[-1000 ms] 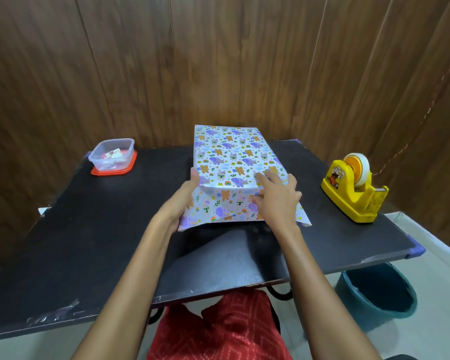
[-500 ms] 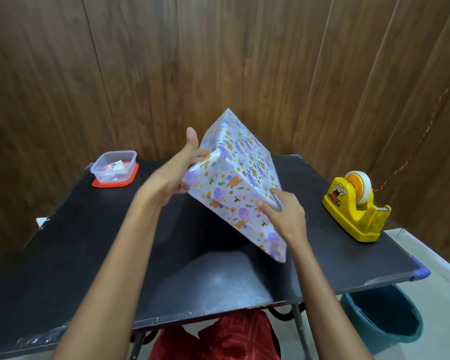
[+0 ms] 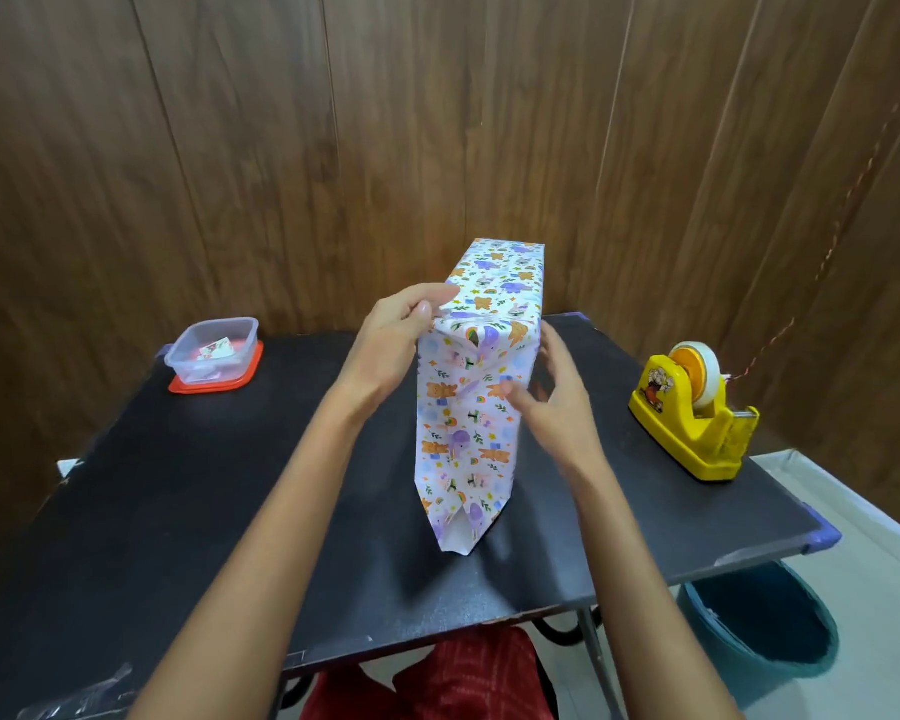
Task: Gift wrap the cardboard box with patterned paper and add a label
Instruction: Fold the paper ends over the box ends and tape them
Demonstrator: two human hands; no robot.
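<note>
tub: clear plastic tub (image 3: 211, 350) on red lid (image 3: 214, 385), well left of left hand (image 3: 388, 350)
left hand: pinches top corner of tall cardboard box (image 3: 466, 433) wrapped in white animal-patterned paper
box: upright on black tabletop (image 3: 204, 501), between hands
right hand (image 3: 559, 407): blurred, grasps box's right edge
dispenser: yellow tape dispenser (image 3: 694, 413), right of right hand

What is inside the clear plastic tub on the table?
A small printed card lies in the tub, which sits on a red lid. Anything beneath the card is hidden.
</note>
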